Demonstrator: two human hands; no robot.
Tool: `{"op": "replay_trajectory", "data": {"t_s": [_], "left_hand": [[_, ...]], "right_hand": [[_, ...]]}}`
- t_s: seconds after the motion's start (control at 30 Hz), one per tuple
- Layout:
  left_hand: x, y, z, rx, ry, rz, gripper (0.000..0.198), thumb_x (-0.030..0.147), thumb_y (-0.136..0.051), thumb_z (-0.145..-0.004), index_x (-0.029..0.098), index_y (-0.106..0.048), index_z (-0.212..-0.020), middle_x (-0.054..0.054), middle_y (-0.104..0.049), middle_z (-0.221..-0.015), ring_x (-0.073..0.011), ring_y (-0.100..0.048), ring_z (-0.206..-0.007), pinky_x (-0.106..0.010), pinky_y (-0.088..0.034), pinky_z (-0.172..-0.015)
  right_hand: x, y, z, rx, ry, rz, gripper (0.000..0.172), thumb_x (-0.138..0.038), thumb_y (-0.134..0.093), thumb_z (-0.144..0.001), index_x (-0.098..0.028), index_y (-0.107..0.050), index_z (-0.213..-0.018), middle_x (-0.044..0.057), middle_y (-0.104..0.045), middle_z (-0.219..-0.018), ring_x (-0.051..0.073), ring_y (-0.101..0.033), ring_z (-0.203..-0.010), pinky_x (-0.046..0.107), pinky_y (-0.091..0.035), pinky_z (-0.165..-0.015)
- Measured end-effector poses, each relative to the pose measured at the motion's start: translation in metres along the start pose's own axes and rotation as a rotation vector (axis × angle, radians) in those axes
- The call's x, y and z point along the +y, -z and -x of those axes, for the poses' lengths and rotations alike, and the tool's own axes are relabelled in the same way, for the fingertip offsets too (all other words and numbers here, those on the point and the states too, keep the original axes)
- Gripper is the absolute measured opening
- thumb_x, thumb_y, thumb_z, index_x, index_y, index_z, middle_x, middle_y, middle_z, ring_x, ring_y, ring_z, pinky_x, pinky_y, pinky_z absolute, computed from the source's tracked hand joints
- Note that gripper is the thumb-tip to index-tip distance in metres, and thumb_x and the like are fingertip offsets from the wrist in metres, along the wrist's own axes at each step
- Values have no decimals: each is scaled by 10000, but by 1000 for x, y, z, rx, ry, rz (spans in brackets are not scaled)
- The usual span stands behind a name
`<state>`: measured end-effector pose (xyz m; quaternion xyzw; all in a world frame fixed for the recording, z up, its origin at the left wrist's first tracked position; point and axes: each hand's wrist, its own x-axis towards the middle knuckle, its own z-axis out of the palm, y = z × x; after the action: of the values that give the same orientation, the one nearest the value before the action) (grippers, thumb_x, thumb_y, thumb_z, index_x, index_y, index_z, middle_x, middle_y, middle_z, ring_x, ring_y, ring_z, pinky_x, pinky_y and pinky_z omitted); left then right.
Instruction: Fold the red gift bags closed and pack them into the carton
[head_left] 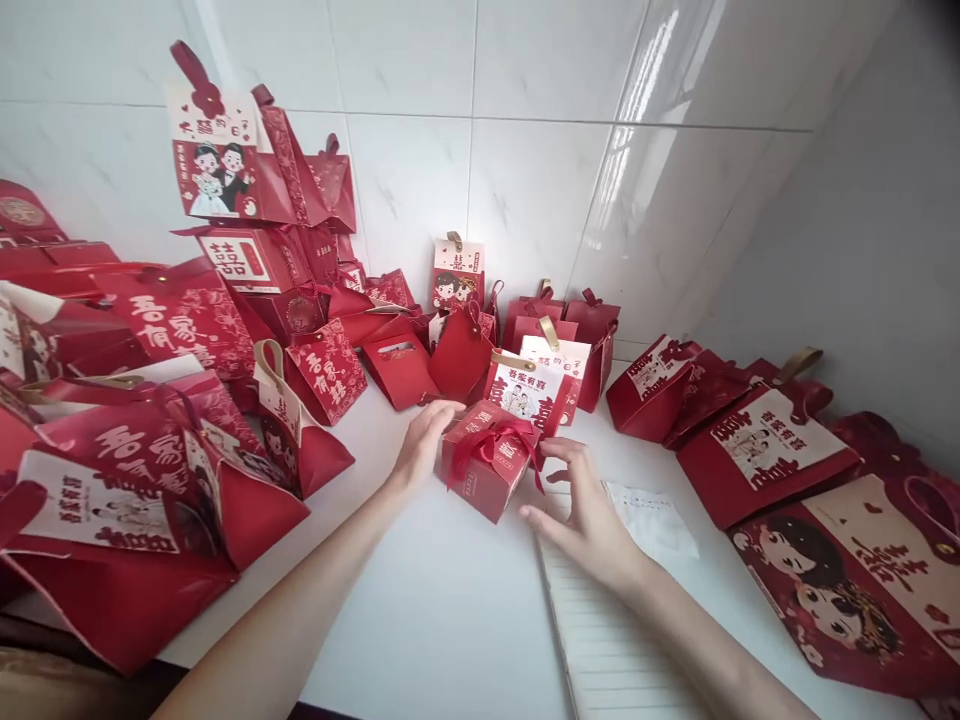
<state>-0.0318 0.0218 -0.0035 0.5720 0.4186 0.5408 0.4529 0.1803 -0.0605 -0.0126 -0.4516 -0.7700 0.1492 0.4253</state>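
Note:
A red gift box [484,470] tied with a dark red ribbon bow [496,440] rests on the white table, one corner toward me. My left hand [422,448] lies along its left side, fingers stretched out and the tips at the far left edge. On the other side, my right hand [583,510] is open, with thumb and fingers spread close to the box and the loose ribbon end. Whether the right fingers touch the ribbon I cannot tell. Right behind the box stands a red gift bag [529,390] with a white printed panel.
Many red gift boxes [277,250] are piled at the left. More gift bags [772,445] line the right side. A lined notebook [611,630] lies under my right arm, with a white packet [652,520] beside it. A tiled wall [405,170] closes off the back.

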Motion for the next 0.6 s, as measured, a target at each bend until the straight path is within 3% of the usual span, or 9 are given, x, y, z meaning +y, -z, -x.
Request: {"op": "replay_trajectory", "data": {"t_s": [0.13,0.33,0.5,0.6], "left_hand": [[11,-3,7,-193,-26,9,391,411,-598,-708,166,-592,-1012,-68,-661,-1061,-257,-590,-1042,-344,-461,-879],[9,-2,5,-305,-5,28,355,343,-546,-736,167,-621,-1035,-68,-651,-1123,-266,-585,-1060,-356,-456,-890],[4,1,3,-236,-3,32,331,315,-527,-755,177,-639,-1034,-60,-643,-1151,-266,-555,-1113,-347,-418,-939],[2,-1,4,-208,-7,34,313,369,-498,-819,191,-637,-1035,-47,-651,-1125,-247,-578,-1072,-330,-425,-922]], "right_hand": [[-4,-2,1,63,0,58,602,-482,-622,-816,-232,-333,-1281,147,-340,-1301,308,-380,-1245,496,-448,-950],[-1,3,-1,68,-2,77,625,-471,-622,-822,-222,-308,-1302,153,-329,-1366,308,-303,-1314,524,-381,-1012],[-3,7,-2,91,2,53,355,-374,-559,-885,-228,-435,-1184,99,-493,-1155,235,-521,-1061,389,-502,-825],[-5,6,-1,105,29,52,203,-310,-533,-910,-221,-497,-1089,60,-531,-990,180,-562,-843,329,-506,-733]]}}
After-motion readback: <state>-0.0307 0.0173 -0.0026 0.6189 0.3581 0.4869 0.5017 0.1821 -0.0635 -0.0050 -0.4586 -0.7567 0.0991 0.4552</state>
